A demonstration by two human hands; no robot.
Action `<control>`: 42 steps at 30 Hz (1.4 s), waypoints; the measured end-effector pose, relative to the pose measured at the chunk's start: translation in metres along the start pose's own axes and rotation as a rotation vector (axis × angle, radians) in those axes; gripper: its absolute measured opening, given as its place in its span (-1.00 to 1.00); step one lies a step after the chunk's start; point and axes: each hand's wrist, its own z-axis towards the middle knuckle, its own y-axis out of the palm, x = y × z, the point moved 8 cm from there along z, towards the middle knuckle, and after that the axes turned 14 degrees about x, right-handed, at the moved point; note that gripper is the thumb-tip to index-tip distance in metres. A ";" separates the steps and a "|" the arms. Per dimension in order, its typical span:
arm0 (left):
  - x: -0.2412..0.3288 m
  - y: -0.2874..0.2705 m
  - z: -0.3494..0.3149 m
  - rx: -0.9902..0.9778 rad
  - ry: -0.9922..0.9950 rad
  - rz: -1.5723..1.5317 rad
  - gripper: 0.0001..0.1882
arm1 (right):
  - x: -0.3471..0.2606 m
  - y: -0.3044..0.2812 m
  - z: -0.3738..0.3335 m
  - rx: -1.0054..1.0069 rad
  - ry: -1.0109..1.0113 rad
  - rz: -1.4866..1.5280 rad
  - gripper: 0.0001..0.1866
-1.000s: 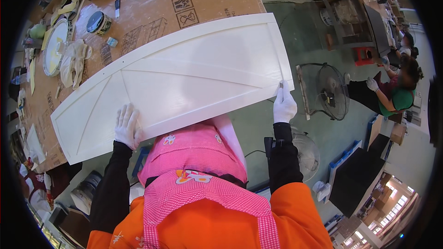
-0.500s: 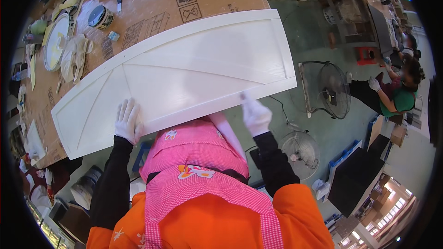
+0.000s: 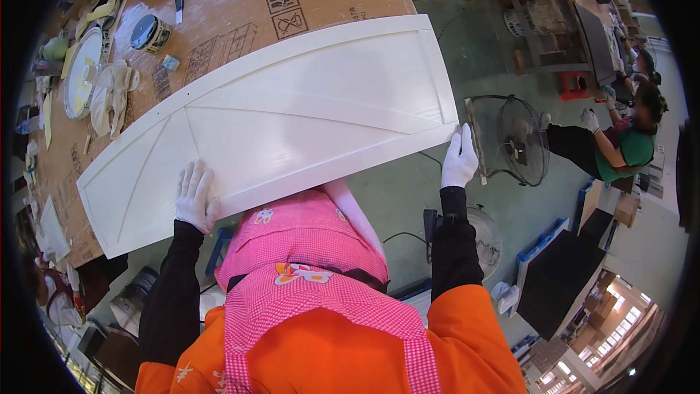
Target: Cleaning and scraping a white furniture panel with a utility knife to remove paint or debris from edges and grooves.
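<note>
A long cream-white panelled board (image 3: pixel 292 109) with grooved lines lies across a table covered in brown cardboard (image 3: pixel 240 0), its right end hanging past the table over the floor. My left hand (image 3: pixel 194 195), in a white glove, rests flat on the board's near edge with fingers spread. My right hand (image 3: pixel 459 160), also gloved, grips the board's near right corner. Black sleeves, an orange top and a pink checked apron fill the lower part of the view.
On the table's left stand a round tin (image 3: pixel 149 31), a white plate (image 3: pixel 80 73), rags (image 3: pixel 113 95) and a scraper (image 3: pixel 179 7). A floor fan (image 3: pixel 521 138) stands right of the board. A seated person in green (image 3: pixel 627 146) works at the far right. Another fan (image 3: pixel 481 233) sits lower down.
My right hand went from the right corner in along the near edge, then back out to the corner. The left hand stayed in place on the near edge.
</note>
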 end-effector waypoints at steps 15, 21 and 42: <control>-0.006 0.002 -0.005 0.010 -0.022 0.012 -0.30 | -0.082 0.018 -0.108 -0.329 -0.564 0.012 -0.68; -0.003 0.000 -0.002 0.000 -0.030 0.002 -0.33 | -0.047 -0.003 -0.006 0.035 -0.292 0.028 -0.62; 0.000 -0.001 -0.001 -0.021 -0.031 0.012 -0.37 | -0.046 0.027 0.032 -0.211 -0.471 -0.103 -0.69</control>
